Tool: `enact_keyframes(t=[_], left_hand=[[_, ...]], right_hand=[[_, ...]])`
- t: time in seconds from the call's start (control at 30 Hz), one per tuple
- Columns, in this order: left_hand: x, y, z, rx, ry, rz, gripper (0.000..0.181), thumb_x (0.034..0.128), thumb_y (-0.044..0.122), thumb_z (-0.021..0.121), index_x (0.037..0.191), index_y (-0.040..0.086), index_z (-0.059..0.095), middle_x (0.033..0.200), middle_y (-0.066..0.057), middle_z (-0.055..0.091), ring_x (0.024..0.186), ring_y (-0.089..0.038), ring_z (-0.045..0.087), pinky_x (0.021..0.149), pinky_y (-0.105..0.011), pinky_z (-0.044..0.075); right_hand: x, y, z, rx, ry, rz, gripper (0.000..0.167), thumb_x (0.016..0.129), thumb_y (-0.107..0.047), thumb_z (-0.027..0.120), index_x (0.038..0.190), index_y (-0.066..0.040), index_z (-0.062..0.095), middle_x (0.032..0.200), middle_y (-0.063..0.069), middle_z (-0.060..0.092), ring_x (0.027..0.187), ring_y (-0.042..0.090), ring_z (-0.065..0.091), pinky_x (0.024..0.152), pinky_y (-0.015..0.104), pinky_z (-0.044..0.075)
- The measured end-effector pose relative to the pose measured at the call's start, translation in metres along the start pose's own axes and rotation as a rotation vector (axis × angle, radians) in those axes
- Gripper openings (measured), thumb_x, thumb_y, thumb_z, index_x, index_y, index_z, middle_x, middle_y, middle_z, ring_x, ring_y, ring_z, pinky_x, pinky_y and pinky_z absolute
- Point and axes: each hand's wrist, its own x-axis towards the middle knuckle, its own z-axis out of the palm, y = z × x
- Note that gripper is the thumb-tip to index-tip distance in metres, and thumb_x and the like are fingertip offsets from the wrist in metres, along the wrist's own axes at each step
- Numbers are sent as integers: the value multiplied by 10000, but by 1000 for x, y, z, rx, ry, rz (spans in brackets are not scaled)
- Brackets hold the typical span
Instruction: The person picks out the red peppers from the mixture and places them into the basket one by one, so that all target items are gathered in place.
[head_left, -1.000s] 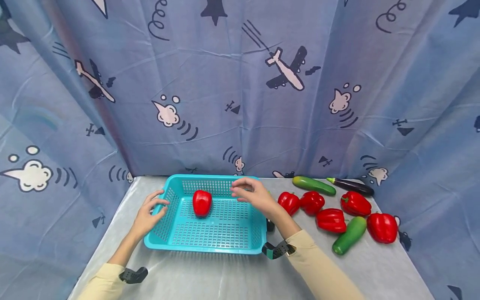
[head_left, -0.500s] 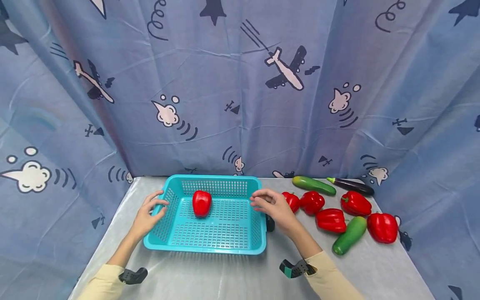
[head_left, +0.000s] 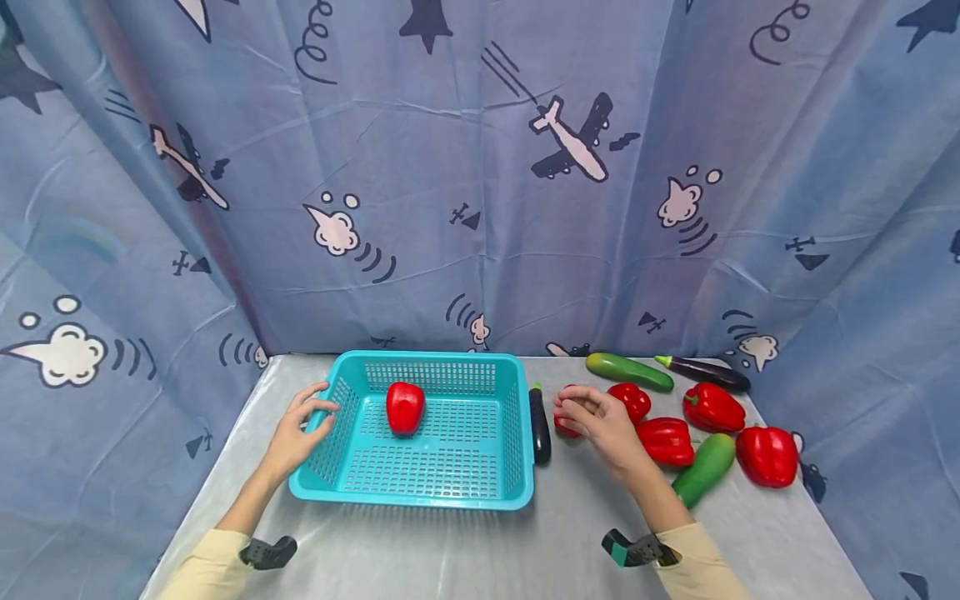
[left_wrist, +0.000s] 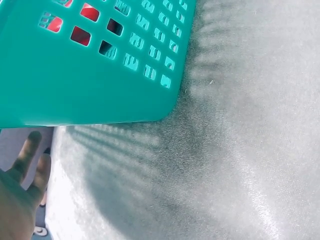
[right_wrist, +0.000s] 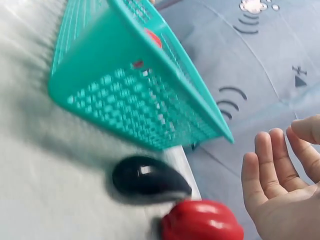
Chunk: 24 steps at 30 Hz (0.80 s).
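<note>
A turquoise plastic basket point(head_left: 412, 502) stands on the table with one red bell pepper point(head_left: 405, 408) inside. My left hand point(head_left: 292, 435) is at the basket's left rim, fingers spread and loosely bent; whether they touch the rim I cannot tell. My right hand point(head_left: 606, 427), empty with relaxed fingers, hovers over a red bell pepper point(head_left: 565, 423) to the right of the basket, partly hiding it. In the right wrist view that bell pepper point(right_wrist: 202, 222) sits below the hand, apart from the fingers. A dark eggplant point(head_left: 540, 429) lies between it and the basket.
Further right are several more red bell peppers point(head_left: 712, 407), a green cucumber-like vegetable point(head_left: 705, 468), a second one point(head_left: 628, 371) at the back and another eggplant point(head_left: 705, 372). A blue patterned curtain point(head_left: 480, 167) encloses the table point(head_left: 420, 558).
My right hand has moved right, from above the basket past its right rim to over the bell pepper, uncovering the eggplant beside the basket. The left hand has stayed in place.
</note>
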Motion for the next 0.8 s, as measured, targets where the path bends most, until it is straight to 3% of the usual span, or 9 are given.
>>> enact_keyframes(t=[0.3,0.6,0.7,0.8], left_hand=[[0,-1,0,-8,-2,-8,148,928,-50,676,1072,-39,706,1499,-229,419,1364,-459,368,945,-635,349],[-1,-3,1,-21,-5,-15,137,938,-44,669,1068,-26,708,1502,-232,414,1369,-455,362,941,-615,348],[0,-3,0,-24,-6,-20,137,943,-37,667,1073,-29,708,1505,-223,413,1374,-453,357,945,-619,343],[0,-3,1,-24,-3,-23,135,946,-34,666,1073,-21,710,1509,-210,414,1375,-448,360,947,-615,346]], right_hand=[[-1,12,-35,-85,77,-31,451,994,-158,689,1336,98,543,1304,277,569,1138,318,621,921,298,509],[-3,17,-48,-155,132,-51,471,993,-202,697,1346,76,557,1313,230,570,1046,68,613,880,204,497],[-3,18,-50,-188,141,-69,484,984,-204,710,1345,81,557,1332,261,558,1084,93,608,885,186,486],[-1,19,-50,-224,141,-97,509,970,-215,728,1359,61,549,1360,261,545,1189,213,584,905,160,460]])
